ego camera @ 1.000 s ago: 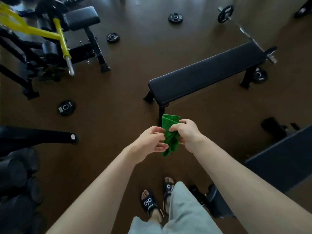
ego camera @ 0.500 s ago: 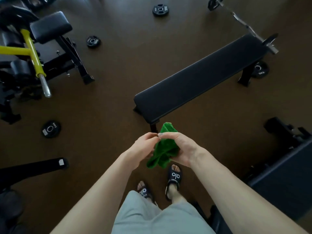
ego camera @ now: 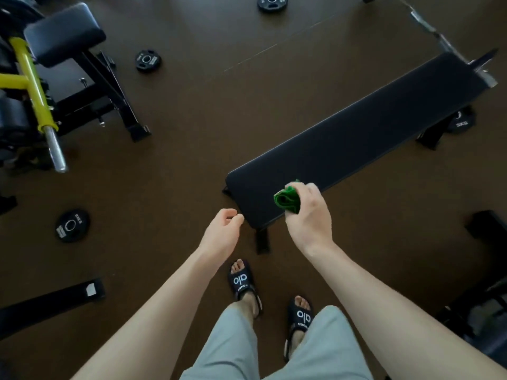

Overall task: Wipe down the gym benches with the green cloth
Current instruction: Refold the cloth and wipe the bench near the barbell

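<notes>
A long flat black bench (ego camera: 356, 133) runs from the middle of the view up to the right. My right hand (ego camera: 308, 215) grips the folded green cloth (ego camera: 287, 200) just above the bench's near end. My left hand (ego camera: 222, 233) hangs to the left of that end with its fingers loosely curled and holding nothing. A second black bench (ego camera: 488, 325) shows partly at the lower right edge.
A yellow and black machine with a padded seat (ego camera: 64, 34) stands at the left. Weight plates (ego camera: 72, 224) (ego camera: 148, 60) (ego camera: 272, 2) lie on the brown floor. A barbell (ego camera: 428, 26) lies beyond the bench's far end. A black bar (ego camera: 49, 301) juts in at lower left.
My left hand has let go of the cloth and dropped to the left. My right hand has carried the cloth forward over the bench's near end, and I have stepped closer.
</notes>
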The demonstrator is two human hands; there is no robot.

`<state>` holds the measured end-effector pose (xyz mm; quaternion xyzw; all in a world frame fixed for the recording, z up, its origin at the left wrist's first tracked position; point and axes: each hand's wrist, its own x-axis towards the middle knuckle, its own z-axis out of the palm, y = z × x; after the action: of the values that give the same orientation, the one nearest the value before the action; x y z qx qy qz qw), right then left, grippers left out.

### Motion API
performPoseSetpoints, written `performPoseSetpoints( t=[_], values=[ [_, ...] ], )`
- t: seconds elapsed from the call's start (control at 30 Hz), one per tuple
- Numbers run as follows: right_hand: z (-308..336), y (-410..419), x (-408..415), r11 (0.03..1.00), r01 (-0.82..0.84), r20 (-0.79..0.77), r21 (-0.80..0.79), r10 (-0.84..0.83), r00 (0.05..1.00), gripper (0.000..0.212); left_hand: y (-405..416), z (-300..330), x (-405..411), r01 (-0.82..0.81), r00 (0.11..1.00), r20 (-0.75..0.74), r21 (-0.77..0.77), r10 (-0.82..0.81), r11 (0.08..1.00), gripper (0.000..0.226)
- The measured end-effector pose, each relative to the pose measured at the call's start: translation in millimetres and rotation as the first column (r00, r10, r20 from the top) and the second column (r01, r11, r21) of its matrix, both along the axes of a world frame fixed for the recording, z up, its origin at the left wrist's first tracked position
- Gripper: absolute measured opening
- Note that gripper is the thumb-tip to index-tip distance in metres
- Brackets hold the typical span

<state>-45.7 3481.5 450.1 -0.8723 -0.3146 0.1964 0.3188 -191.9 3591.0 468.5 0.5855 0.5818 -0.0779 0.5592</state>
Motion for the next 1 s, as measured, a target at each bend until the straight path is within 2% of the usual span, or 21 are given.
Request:
performPoseSetpoints(
  t=[0.07, 0.17, 0.27, 0.33, 0.4, 0.47, 0.57, 0.7, 0.77, 0.83, 1.0],
  values=[
    [-25.0, 29.5, 9.4, 0.991, -0.136, 0.291, -0.010, 0.133, 0.947, 0.054, 25.8, -19.2, 4.5, -0.025, 0.999, 0.026, 0.038, 0.024, 0.999, 0.044],
    [-73.8, 67.2, 21.0, 0.969, -0.249, 0.490, -0.002, 0.218, 0.844, 0.053, 56.4, -61.0, 17.6, -0.095, 0.992, 0.097, 0.130, 0.083, 0.987, 0.042],
    [-140.5, 80.6, 24.2, 0.890, -0.444, 0.505, -0.105, 0.432, 0.747, 0.048, 71.4, -105.2, 33.4, -0.129, 0.984, 0.150, 0.233, 0.096, 0.964, 0.041],
    [-200.0, 74.0, 29.1, 0.741, -0.606, 0.420, -0.289, 0.667, 0.615, 0.048, 74.8, -151.6, 45.1, -0.111, 0.987, 0.143, 0.323, 0.067, 0.940, 0.043],
    [-250.0, 57.8, 39.9, 0.645, -0.643, 0.307, -0.414, 0.763, 0.568, 0.043, 70.2, -198.9, 56.5, -0.028, 0.996, 0.094, 0.385, -0.009, 0.922, 0.047],
    [-287.3, 50.3, 56.6, 0.669, -0.615, 0.284, -0.417, 0.739, 0.611, 0.038, 61.2, -243.9, 64.5, 0.118, 0.990, 0.011, 0.469, -0.140, 0.875, 0.053],
    [-333.9, 66.0, 90.7, 0.791, -0.535, 0.355, -0.297, 0.612, 0.707, 0.031, 54.3, -302.9, 79.1, 0.389, 0.921, -0.211, 0.565, -0.329, 0.727, 0.060],
    [-384.4, 98.5, 135.7, 0.887, -0.428, 0.409, -0.177, 0.461, 0.787, 0.046, 62.1, -364.0, 93.1, 0.582, 0.813, -0.409, 0.559, -0.415, 0.590, 0.065],
    [-402.8, 106.0, 146.0, 0.891, -0.423, 0.418, -0.167, 0.453, 0.788, 0.053, 65.0, -386.5, 100.2, 0.611, 0.792, -0.474, 0.597, -0.385, 0.520, 0.067],
    [-414.9, 106.5, 147.5, 0.883, -0.437, 0.452, -0.172, 0.465, 0.761, 0.057, 70.6, -401.4, 109.2, 0.590, 0.807, -0.491, 0.649, -0.328, 0.480, 0.067],
    [-426.6, 109.9, 149.5, 0.901, -0.420, 0.517, -0.107, 0.411, 0.751, 0.055, 112.7, -420.9, 139.4, 0.484, 0.872, -0.459, 0.752, -0.172, 0.448, 0.061]
  ],
)
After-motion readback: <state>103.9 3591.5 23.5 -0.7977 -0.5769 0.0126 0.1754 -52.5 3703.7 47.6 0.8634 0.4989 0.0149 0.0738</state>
